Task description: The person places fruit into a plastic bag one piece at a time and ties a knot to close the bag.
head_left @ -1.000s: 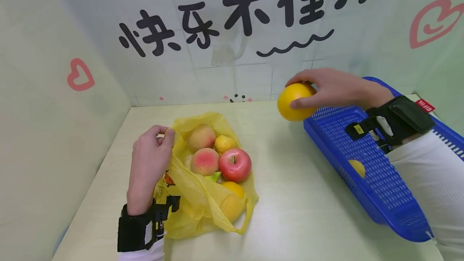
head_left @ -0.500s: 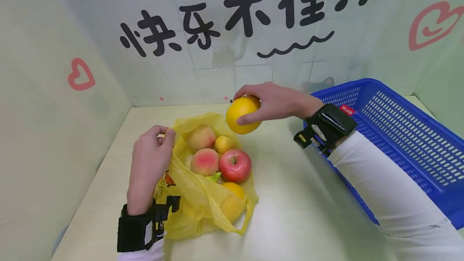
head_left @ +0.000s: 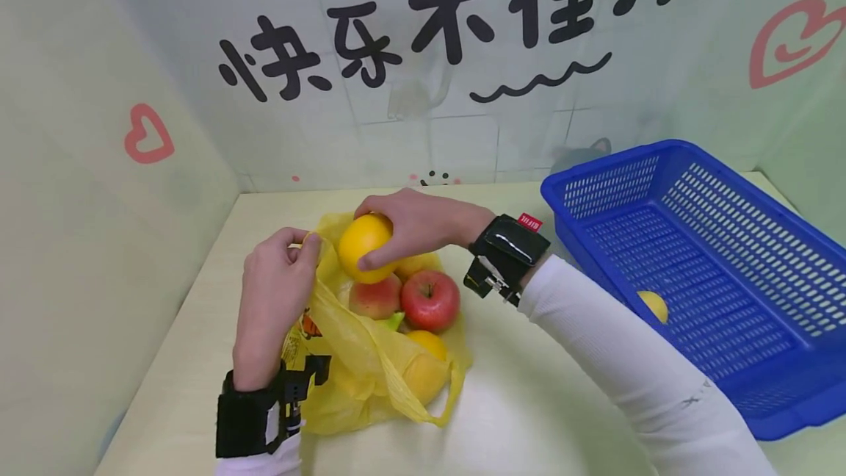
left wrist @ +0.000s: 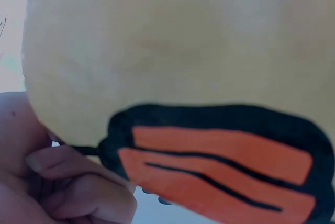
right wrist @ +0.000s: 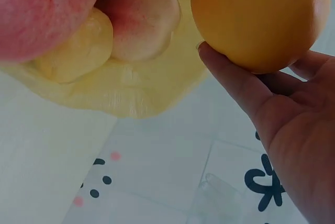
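In the head view my left hand [head_left: 274,296] pinches the left edge of a yellow plastic bag [head_left: 344,380]. The left wrist view shows that hand's curled fingers [left wrist: 89,198] at the bag's printed side. My right hand [head_left: 423,222] grips an orange [head_left: 366,247] over the bag's mouth, thumb on the near side. Inside the bag lie a red apple [head_left: 430,301], a peach [head_left: 375,297] and other yellow and orange fruit. Seen from the right wrist, a second peach [right wrist: 146,22] and a small yellow fruit [right wrist: 78,48] sit near the bag's rim, apart from the orange.
A blue plastic basket [head_left: 595,270] with slotted walls stands on the right of the pale table [head_left: 515,402]. One yellow fruit [head_left: 653,305] lies in it, partly hidden by the wall. A printed wall sheet [head_left: 423,145] closes off the back.
My right hand has carried the orange leftward from above the basket to over the bag. The left hand keeps its place on the bag's edge.
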### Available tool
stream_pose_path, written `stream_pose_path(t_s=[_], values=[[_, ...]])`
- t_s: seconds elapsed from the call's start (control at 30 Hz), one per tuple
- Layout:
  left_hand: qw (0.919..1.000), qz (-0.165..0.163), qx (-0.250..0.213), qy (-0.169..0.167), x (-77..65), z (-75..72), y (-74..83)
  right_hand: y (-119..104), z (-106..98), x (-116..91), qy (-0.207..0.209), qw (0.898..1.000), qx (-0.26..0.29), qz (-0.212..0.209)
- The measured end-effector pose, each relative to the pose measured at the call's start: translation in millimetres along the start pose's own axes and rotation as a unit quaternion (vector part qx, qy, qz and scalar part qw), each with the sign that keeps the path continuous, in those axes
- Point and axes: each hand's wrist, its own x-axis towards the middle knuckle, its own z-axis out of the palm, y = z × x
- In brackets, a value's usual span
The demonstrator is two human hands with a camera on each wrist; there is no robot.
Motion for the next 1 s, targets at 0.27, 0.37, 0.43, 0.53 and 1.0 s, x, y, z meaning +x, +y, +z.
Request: stream_pose_path(t_s=[0.27, 0.37, 0.43, 0.53, 1.0], values=[[1.0, 0.002, -0.001, 0.0, -0.2, 1.2, 0.6, -3, 16, 14, 0.001, 1.0, 0.008, -0.019], [1.0, 0.0, 0.001, 0.001, -0.3, 1.1, 0.9, -5, 23, 19, 0.006, 1.0, 0.002, -0.029], [1.0, -0.001, 0.001, 0.001, -0.2, 1.0, 1.0, -6, 27, 22, 0.015, 0.999, -0.006, -0.033], [1.0, -0.004, 0.0, 0.002, 0.2, 0.8, 1.1, -9, 33, 26, 0.026, 0.999, -0.009, -0.038], [0.9998, -0.013, -0.004, 0.017, 2.3, -3.3, -2.4, -16, 69, 49, 0.079, 0.997, -0.001, 0.001]])
